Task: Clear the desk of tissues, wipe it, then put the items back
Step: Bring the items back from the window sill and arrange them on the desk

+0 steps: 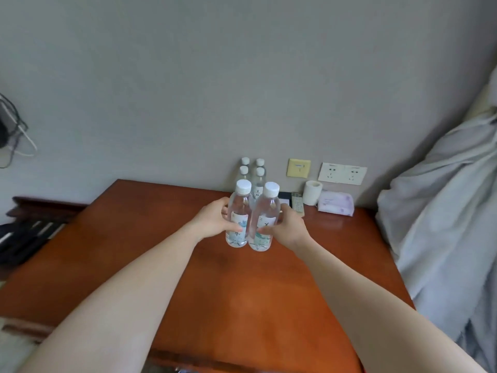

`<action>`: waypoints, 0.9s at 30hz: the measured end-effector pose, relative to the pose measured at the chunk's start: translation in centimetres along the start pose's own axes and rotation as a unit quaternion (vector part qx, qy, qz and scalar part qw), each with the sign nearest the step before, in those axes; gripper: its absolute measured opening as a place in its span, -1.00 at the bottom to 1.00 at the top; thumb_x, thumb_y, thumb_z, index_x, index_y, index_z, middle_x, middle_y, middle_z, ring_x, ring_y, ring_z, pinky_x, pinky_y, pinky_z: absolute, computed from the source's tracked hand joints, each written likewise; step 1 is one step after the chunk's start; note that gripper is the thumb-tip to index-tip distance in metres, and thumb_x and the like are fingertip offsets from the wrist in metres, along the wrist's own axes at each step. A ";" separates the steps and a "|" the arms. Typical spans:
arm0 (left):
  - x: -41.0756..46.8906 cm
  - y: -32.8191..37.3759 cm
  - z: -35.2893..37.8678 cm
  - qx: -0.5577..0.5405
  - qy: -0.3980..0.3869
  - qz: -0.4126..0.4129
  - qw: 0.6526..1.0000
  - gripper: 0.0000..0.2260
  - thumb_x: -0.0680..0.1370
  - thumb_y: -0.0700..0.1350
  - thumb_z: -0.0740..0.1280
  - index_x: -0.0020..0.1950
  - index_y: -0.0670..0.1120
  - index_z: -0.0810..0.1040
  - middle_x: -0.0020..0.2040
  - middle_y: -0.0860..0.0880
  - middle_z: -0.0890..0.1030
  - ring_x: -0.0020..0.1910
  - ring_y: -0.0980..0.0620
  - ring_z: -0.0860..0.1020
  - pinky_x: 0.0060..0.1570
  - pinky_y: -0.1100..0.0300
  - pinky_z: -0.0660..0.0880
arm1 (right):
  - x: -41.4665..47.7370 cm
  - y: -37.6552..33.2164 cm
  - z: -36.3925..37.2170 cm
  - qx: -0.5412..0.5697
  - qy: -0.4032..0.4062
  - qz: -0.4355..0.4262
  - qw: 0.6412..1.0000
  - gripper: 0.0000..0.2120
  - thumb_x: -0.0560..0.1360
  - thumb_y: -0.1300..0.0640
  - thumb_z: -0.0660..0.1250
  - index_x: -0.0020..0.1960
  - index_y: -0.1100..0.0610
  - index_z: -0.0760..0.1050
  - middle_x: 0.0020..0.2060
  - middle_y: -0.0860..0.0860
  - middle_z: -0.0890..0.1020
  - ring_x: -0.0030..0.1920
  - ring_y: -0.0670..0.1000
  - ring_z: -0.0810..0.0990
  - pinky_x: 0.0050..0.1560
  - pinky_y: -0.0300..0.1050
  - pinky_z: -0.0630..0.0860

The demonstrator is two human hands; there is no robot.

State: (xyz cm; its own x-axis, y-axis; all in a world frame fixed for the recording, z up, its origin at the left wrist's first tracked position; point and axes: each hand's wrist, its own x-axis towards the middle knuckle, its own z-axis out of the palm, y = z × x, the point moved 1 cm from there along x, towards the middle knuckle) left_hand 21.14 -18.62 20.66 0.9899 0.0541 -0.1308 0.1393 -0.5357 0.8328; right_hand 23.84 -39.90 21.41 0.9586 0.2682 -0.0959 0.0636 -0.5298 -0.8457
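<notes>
- Hands held one bottle apiece: the left hand (212, 222) was curled round the left bottle (238, 208) at its label, and the right hand (289, 227) was wrapped round the right bottle (266, 211) in the same way.
- Both bottles were clear, white-capped and upright, pressed side by side over the back middle of the desk (188, 278). Whether their bases rested on the wood could not be told.
- Four more bottles (258, 181) stood in a tight square just behind the held pair, against the wall (188, 90), and blocked the way straight back.
- Right of that cluster, along the back edge, sat a dark flat item (285, 196), a remote control (297, 203), an upright toilet roll (312, 192) and a tissue pack (336, 204), each close to the next.
- Bare wood lay in front of the hands and to their left, reaching the near edge and the left edge.
- Pale bedding (443, 211) crowded the desk's right edge and hung down alongside it.
- A yellow wall plate (299, 168) and a white double socket (343, 173) sat on the wall just above the back edge.
- Dark objects (24, 232) lay lower down beyond the left edge, too blurred to identify, and cables (16, 130) hung on the wall above them.
</notes>
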 end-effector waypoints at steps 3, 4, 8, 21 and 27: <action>4.3 -1.3 -0.5 -0.003 0.003 -0.018 1.000 -0.52 0.34 -0.17 0.59 0.19 0.06 0.52 0.10 0.10 0.60 0.05 0.12 0.63 0.17 0.04 0.56 | 5.2 0.6 0.8 -0.005 -0.015 0.011 1.000 -0.45 0.33 0.15 0.56 0.22 0.10 0.40 0.05 -0.04 0.57 0.06 0.02 0.58 0.03 -0.06 0.55; 5.8 -1.8 -0.6 -0.004 0.001 -0.024 1.000 -0.51 0.35 -0.18 0.59 0.20 0.05 0.52 0.11 0.11 0.60 0.06 0.13 0.62 0.17 0.05 0.55 | 6.9 0.9 1.0 -0.009 -0.020 0.015 1.000 -0.45 0.33 0.15 0.56 0.23 0.09 0.39 0.05 -0.04 0.57 0.06 0.03 0.57 0.05 -0.04 0.54; 11.5 -4.0 -0.4 0.000 0.005 -0.044 0.999 -0.51 0.33 -0.19 0.59 0.18 0.04 0.52 0.12 0.13 0.63 0.16 0.13 0.58 0.17 0.13 0.51 | 12.7 2.5 2.0 -0.014 -0.028 0.037 0.999 -0.47 0.34 0.15 0.54 0.22 0.09 0.38 0.05 -0.03 0.56 0.05 0.04 0.56 0.02 -0.04 0.54; 22.5 -10.1 2.9 0.013 -0.001 -0.118 0.993 -0.49 0.30 -0.02 0.58 0.15 0.21 0.45 0.07 0.20 0.65 -0.01 0.16 0.66 0.19 -0.07 0.53 | 24.4 8.5 5.2 -0.011 -0.040 0.095 0.995 -0.50 0.37 0.24 0.49 0.22 0.09 0.37 0.13 0.02 0.42 0.09 0.05 0.52 0.00 -0.10 0.50; 25.1 -11.5 3.6 0.024 0.012 -0.138 0.990 -0.49 0.28 -0.01 0.57 0.14 0.19 0.44 0.08 0.17 0.64 0.02 0.09 0.64 0.14 -0.08 0.54 | 26.9 10.0 6.4 -0.005 -0.031 0.104 0.994 -0.47 0.37 0.21 0.51 0.26 0.06 0.36 0.17 0.04 0.46 0.14 0.08 0.54 0.12 0.05 0.55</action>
State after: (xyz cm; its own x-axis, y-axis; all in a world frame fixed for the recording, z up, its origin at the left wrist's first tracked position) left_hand 44.30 -14.11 5.85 0.9146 0.2243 -0.3363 0.4040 -0.5374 0.7402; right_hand 48.47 -32.79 7.01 0.9325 0.1998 -0.3010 -0.1320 -0.5871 -0.7987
